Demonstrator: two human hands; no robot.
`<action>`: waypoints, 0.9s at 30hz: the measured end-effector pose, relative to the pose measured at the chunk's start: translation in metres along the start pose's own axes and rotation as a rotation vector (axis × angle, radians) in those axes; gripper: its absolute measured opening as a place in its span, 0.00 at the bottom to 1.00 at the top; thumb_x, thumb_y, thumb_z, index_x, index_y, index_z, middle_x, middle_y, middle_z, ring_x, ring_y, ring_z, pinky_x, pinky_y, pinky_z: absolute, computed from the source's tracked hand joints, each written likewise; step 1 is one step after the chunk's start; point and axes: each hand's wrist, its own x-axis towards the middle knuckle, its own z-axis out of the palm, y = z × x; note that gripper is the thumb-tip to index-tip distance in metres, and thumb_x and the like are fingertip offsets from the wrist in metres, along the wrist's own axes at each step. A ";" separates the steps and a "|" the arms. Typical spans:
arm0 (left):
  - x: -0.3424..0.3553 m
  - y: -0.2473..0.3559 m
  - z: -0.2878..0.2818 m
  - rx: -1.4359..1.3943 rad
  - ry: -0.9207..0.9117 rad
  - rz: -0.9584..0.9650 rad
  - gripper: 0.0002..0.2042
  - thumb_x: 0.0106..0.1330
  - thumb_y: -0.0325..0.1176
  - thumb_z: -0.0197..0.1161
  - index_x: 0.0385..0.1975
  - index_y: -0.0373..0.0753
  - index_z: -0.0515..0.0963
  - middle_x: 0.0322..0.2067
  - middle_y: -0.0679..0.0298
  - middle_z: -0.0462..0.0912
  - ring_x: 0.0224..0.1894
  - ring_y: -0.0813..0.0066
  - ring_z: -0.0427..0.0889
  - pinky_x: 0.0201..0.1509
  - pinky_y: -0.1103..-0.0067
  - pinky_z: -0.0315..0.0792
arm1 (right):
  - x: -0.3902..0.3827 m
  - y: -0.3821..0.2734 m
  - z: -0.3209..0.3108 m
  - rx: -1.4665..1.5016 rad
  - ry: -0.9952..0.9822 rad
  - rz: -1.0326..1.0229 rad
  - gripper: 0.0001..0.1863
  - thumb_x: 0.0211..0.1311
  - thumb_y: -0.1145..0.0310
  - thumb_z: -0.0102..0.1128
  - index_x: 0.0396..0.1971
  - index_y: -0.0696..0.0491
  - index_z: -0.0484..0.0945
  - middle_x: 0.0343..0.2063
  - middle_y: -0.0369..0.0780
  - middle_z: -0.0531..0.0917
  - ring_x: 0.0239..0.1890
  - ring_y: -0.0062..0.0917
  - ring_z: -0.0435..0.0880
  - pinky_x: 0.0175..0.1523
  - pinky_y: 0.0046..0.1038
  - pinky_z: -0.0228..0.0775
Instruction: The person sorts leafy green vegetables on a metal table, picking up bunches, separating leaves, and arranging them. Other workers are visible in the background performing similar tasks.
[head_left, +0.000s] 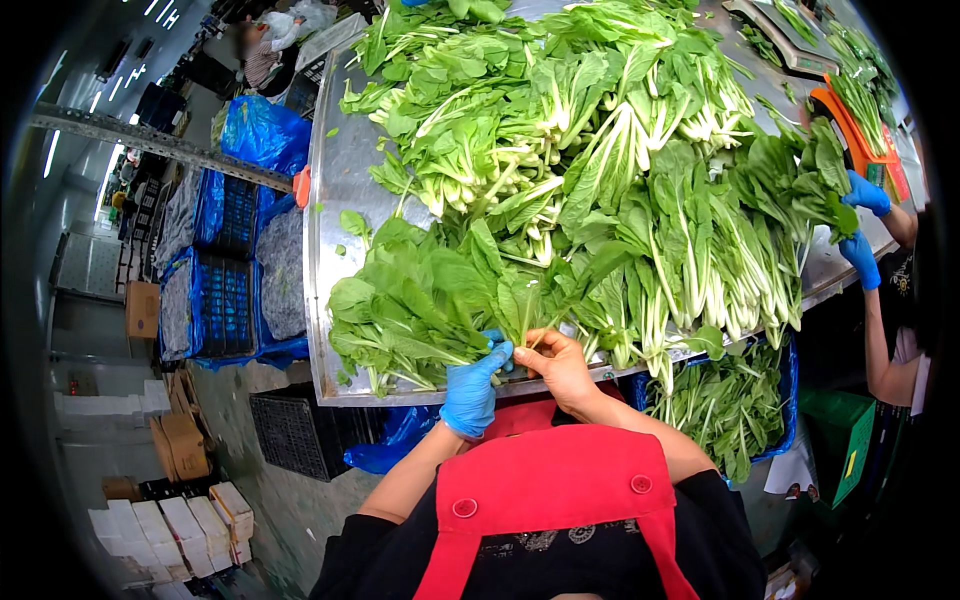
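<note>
At the near edge of the metal table [332, 250] my two hands meet over leafy greens. My left hand [472, 390], in a blue glove, is closed at the stem ends of a few greens [518, 305]. Bare, my right hand [560, 368] pinches the same stems from the other side, thumb and fingertips almost touching the glove. Loose leaves [405, 300] lie just left and beyond my left hand. A large heap of pale-stemmed leafy greens [600, 120] covers the table ahead and to the right.
Below the table edge on my right stands a blue-lined crate of greens [790, 400], beside a green crate [835, 440]. A co-worker's blue-gloved hands [862, 250] hold greens at the right. A black crate [295, 432] and blue-lined crates [225, 310] stand left. A scale [790, 45] sits far right.
</note>
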 end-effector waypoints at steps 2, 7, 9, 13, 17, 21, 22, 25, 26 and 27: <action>0.001 0.002 0.001 0.044 0.002 0.021 0.06 0.54 0.21 0.59 0.31 0.36 0.72 0.27 0.67 0.74 0.26 0.80 0.73 0.29 0.85 0.68 | -0.001 0.002 0.002 -0.035 0.003 -0.023 0.12 0.51 0.74 0.62 0.36 0.57 0.73 0.26 0.34 0.79 0.27 0.15 0.76 0.27 0.15 0.65; 0.005 -0.003 -0.003 0.092 0.046 0.092 0.05 0.54 0.21 0.59 0.30 0.37 0.73 0.26 0.69 0.74 0.26 0.83 0.71 0.29 0.85 0.65 | -0.004 0.002 0.010 -0.010 0.044 -0.035 0.11 0.51 0.76 0.61 0.35 0.58 0.73 0.26 0.36 0.79 0.28 0.17 0.78 0.26 0.15 0.68; 0.006 -0.002 -0.006 0.113 0.038 0.088 0.05 0.54 0.21 0.59 0.30 0.37 0.74 0.26 0.70 0.74 0.27 0.83 0.71 0.30 0.86 0.65 | -0.004 -0.001 0.013 0.025 0.046 -0.037 0.09 0.52 0.76 0.60 0.34 0.58 0.72 0.27 0.37 0.79 0.29 0.19 0.79 0.27 0.16 0.69; 0.007 -0.001 -0.010 0.079 0.082 0.139 0.06 0.54 0.20 0.59 0.29 0.38 0.71 0.27 0.68 0.75 0.27 0.82 0.72 0.31 0.85 0.67 | -0.002 0.006 0.015 0.121 0.033 -0.057 0.07 0.53 0.77 0.57 0.33 0.59 0.71 0.28 0.38 0.78 0.30 0.22 0.80 0.27 0.19 0.72; 0.007 0.007 -0.013 0.094 0.061 0.123 0.05 0.54 0.21 0.59 0.28 0.37 0.71 0.28 0.67 0.75 0.29 0.81 0.72 0.33 0.84 0.67 | 0.001 0.007 0.017 0.114 -0.007 -0.045 0.06 0.54 0.77 0.57 0.32 0.58 0.71 0.29 0.39 0.78 0.31 0.22 0.79 0.28 0.19 0.72; 0.010 0.003 -0.027 0.141 -0.028 0.043 0.06 0.55 0.23 0.59 0.32 0.36 0.72 0.30 0.66 0.76 0.30 0.81 0.72 0.35 0.84 0.68 | 0.002 0.013 0.017 -0.044 -0.060 -0.193 0.06 0.54 0.76 0.57 0.32 0.57 0.71 0.30 0.35 0.75 0.29 0.17 0.76 0.31 0.16 0.68; 0.009 0.003 -0.030 0.105 -0.049 -0.010 0.08 0.56 0.23 0.58 0.36 0.36 0.72 0.30 0.66 0.76 0.30 0.81 0.73 0.35 0.84 0.68 | 0.003 0.014 0.017 -0.115 -0.081 -0.278 0.06 0.54 0.75 0.58 0.31 0.57 0.72 0.30 0.35 0.74 0.29 0.16 0.75 0.31 0.16 0.67; 0.006 0.005 -0.031 -0.034 -0.067 -0.065 0.11 0.56 0.23 0.57 0.39 0.35 0.72 0.32 0.66 0.76 0.33 0.78 0.74 0.38 0.83 0.69 | 0.002 0.004 0.017 -0.353 -0.060 -0.385 0.06 0.53 0.74 0.60 0.29 0.57 0.73 0.29 0.33 0.72 0.27 0.14 0.71 0.32 0.16 0.64; 0.005 0.004 -0.030 -0.057 -0.051 -0.091 0.10 0.56 0.22 0.57 0.39 0.35 0.72 0.32 0.65 0.76 0.33 0.77 0.75 0.39 0.82 0.69 | 0.001 0.004 0.017 -0.340 -0.068 -0.361 0.06 0.52 0.73 0.60 0.28 0.57 0.73 0.28 0.34 0.72 0.26 0.15 0.71 0.32 0.16 0.64; 0.005 0.003 -0.029 -0.081 -0.035 -0.116 0.10 0.56 0.22 0.56 0.39 0.34 0.72 0.33 0.65 0.76 0.34 0.76 0.75 0.39 0.82 0.70 | 0.001 0.003 0.016 -0.328 -0.075 -0.338 0.06 0.52 0.73 0.61 0.27 0.57 0.73 0.28 0.34 0.72 0.26 0.15 0.71 0.32 0.17 0.64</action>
